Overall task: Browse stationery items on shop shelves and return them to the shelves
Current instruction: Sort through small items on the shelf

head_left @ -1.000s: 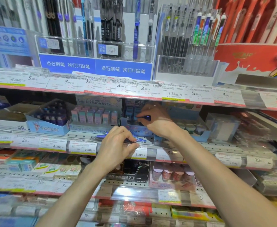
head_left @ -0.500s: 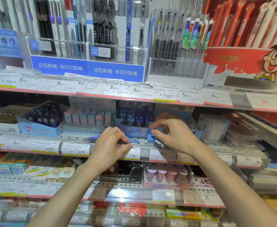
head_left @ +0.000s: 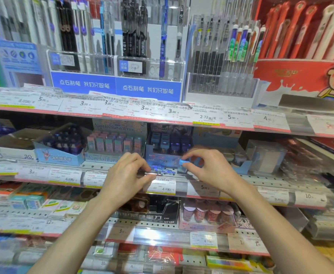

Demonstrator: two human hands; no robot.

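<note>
The right hand now hangs in front of the middle shelf with thumb and forefinger pinched on a small blue cap-like piece, held out toward the pen. A second ago this hand was reaching far back into the dark blue display box with something blue in its fingertips; half a second ago it was already drawn out near the shelf's front edge, and it has since come a little left toward its partner. The left hand has hardly moved across the three moments: its fingers are curled round the near end of a clear pen with a blue printed pattern, held level and pointing right, just above the price-tag strip. The pen's right tip and the blue piece lie just beside each other; blur keeps me from saying whether they touch. My reading is that the person has fetched or kept hold of the pen's cap and is about to press it on, which would close off the look at this item before it goes back to its place. That is a judgement only. The pink and teal eraser box sits to the left of the dark blue one, and the upright pen racks stand on the shelf above, untouched.
</note>
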